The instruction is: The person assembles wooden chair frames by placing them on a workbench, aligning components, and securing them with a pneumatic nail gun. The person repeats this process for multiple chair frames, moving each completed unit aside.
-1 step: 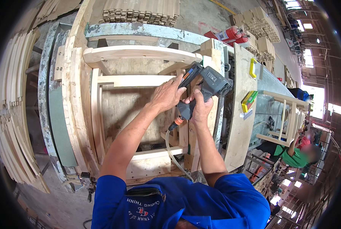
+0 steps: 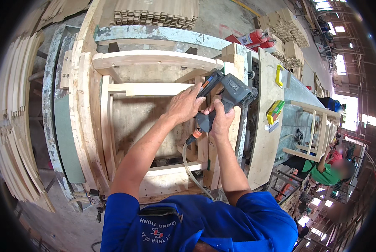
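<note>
A dark grey pneumatic nail gun (image 2: 235, 89) lies tilted over the right side of a pale wooden frame (image 2: 154, 169). My right hand (image 2: 221, 119) is wrapped around its handle, below the gun's head. My left hand (image 2: 183, 104) is closed at the rear end of the gun's slim magazine (image 2: 209, 83), thumb and fingers on either side of it. That same hand covers the right end of a light wooden crosspiece (image 2: 152, 89). An orange fitting joins a pale air hose (image 2: 186, 161) to the handle's base. The gun's tip is hard to make out against the wood.
The frame sits within a worn, pale-green metal bench (image 2: 154, 32). On a plywood board (image 2: 261, 138) to the right lie a yellow-green box (image 2: 275, 110) and a yellow piece (image 2: 278, 75). Red fire extinguishers (image 2: 257, 38) stand beyond. Stacked slats (image 2: 17, 80) line the left; a co-worker (image 2: 324, 172) is far right.
</note>
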`<state>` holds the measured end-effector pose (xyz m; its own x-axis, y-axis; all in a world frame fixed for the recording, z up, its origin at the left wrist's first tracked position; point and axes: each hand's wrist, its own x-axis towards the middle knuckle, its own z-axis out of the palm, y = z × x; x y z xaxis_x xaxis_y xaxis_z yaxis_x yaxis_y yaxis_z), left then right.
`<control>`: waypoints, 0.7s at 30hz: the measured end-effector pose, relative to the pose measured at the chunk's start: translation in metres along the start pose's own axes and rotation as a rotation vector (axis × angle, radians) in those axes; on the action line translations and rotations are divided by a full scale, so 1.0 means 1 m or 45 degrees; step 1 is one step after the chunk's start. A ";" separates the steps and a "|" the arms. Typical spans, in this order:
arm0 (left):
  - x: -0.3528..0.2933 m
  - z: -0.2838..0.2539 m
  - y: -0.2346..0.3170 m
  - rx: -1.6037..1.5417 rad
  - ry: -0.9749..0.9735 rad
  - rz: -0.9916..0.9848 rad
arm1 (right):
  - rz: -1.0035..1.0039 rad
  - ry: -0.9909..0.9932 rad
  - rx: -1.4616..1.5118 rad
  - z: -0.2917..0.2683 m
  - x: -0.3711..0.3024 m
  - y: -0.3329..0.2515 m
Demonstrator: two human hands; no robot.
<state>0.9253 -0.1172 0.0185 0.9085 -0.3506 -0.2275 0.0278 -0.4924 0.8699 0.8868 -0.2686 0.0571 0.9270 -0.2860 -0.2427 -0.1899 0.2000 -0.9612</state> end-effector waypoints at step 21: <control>-0.177 -0.107 0.018 -1.903 0.509 -0.214 | -0.929 -1.212 -1.653 0.095 -0.051 -0.058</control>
<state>0.8101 0.0212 0.1216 0.8937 -0.0277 -0.4477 0.2913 0.7948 0.5324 0.8810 -0.1762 0.1380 0.6919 0.7196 -0.0577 0.6377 -0.6467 -0.4184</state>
